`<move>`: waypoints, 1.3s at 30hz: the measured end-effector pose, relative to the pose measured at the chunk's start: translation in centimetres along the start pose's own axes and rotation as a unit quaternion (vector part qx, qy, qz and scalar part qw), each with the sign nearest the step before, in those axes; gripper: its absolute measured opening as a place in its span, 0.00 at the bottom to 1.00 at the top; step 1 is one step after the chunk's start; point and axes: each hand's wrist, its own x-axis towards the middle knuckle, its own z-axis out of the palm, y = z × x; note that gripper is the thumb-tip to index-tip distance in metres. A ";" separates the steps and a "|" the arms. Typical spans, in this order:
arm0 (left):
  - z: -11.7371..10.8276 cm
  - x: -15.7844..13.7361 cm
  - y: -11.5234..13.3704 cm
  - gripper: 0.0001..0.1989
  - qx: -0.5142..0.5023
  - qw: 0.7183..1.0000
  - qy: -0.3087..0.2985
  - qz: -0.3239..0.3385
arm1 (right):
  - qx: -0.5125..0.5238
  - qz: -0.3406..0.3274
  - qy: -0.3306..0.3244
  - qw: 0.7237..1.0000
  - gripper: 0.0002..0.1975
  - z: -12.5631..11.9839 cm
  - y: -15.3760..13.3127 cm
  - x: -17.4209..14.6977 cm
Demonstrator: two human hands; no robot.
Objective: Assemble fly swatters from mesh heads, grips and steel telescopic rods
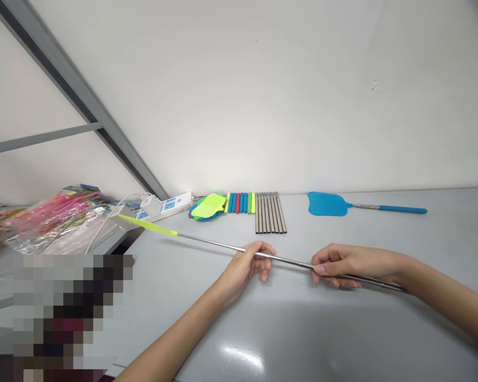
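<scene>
A fly swatter with a yellow-green head (153, 225) and a long, thin metal rod (211, 242) is held slantwise above the grey table. My left hand (245, 262) supports the rod near its middle, thumb on top and fingers loosely curled beneath. Farther right, my right hand (338, 265) pinches the same rod between thumb and fingers. Past that hand the rod runs on towards my right wrist, where its end is hidden. Behind my hands lie several short metal tubes (271, 212) side by side.
Left of the tubes are coloured handle grips (240, 203) and a pile of swatter heads (209, 207). A blue fly swatter (329, 204) lies at the back right. A white power strip (169, 207), plastic-wrapped goods (63, 217) and a metal frame (87, 106) occupy the left.
</scene>
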 end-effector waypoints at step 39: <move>-3.3 0.6 1.3 0.16 -0.446 0.860 0.228 0.096 | -0.005 0.050 0.004 0.999 0.17 -1.2 1.5 0.3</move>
